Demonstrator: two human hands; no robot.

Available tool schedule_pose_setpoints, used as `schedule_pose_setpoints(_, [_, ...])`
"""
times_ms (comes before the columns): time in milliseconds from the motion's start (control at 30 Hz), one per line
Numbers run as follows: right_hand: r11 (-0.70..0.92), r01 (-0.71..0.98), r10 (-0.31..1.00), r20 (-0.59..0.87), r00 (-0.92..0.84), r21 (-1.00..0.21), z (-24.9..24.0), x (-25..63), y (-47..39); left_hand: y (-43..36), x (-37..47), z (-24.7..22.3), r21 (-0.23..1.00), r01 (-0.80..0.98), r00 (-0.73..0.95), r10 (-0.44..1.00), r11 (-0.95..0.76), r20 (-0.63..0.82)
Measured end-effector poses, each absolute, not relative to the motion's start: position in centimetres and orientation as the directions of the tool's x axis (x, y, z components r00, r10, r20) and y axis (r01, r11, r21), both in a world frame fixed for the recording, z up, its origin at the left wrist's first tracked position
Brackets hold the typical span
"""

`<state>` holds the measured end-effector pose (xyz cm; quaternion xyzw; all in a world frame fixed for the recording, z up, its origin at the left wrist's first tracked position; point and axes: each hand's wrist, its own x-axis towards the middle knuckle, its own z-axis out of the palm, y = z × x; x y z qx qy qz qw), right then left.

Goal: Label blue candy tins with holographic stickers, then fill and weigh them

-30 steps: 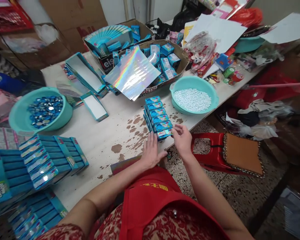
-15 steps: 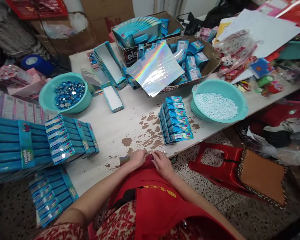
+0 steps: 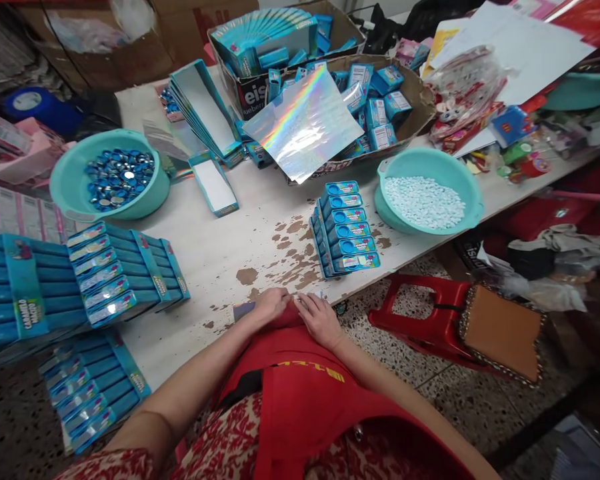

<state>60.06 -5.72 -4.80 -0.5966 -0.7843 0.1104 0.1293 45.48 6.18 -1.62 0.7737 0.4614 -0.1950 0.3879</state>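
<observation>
My left hand (image 3: 271,307) and my right hand (image 3: 320,320) meet over the red apron (image 3: 295,373) at the table's front edge. Fingers of both are bent and closed, and their tips come near each other; whatever they pinch is too small to name. Just beyond them, slightly right, stands a stack of blue boxes (image 3: 347,227) with round recesses on their ends. To its right is a turquoise bowl (image 3: 387,217) of small white pieces. Another turquoise bowl (image 3: 153,193), with blue and silver pieces, sits at the left.
Bundled blue boxes (image 3: 125,273) fill the left side. An empty blue tray (image 3: 214,183) lies mid-table. Behind are cartons of small blue boxes, with a shiny holographic sheet (image 3: 305,127) on them. A red stool (image 3: 425,320) stands at the right.
The whole view has shifted, so the table items appear lower left or higher. My hands remain together at the table edge, with the fingers slightly moved.
</observation>
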Motion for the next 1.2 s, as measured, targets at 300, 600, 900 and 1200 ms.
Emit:
schedule_pose_setpoints(300, [0.173, 0.905, 0.985, 0.069, -0.159, -0.389, -1.1, 60.5, -5.5, 6.3, 45.6, -1.8, 0.417, 0.876, 0.47, 0.623, -0.243, -0.625])
schedule_pose_setpoints(600, [-0.276, 0.554, 0.941, -0.104, 0.321, -0.785, 7.5, 62.8, -5.0, 4.9, 47.7, 4.1, 0.918, 0.393, 0.817, 0.442, 0.043, -0.37])
schedule_pose_setpoints(900, [-0.326, 0.644, 0.739, 0.238, 0.63, -0.692, 9.1, 66.6, 0.6, 10.5, 53.4, 9.4, 0.912, 0.38, 0.771, 0.598, -0.154, -0.22])
schedule_pose_setpoints(1200, [-0.426, 0.446, 0.682, 0.044, 0.73, -0.787, 5.6, 69.9, 4.7, 12.6, 56.6, 4.8, 0.921, 0.388, 0.703, 0.653, -0.019, -0.283])
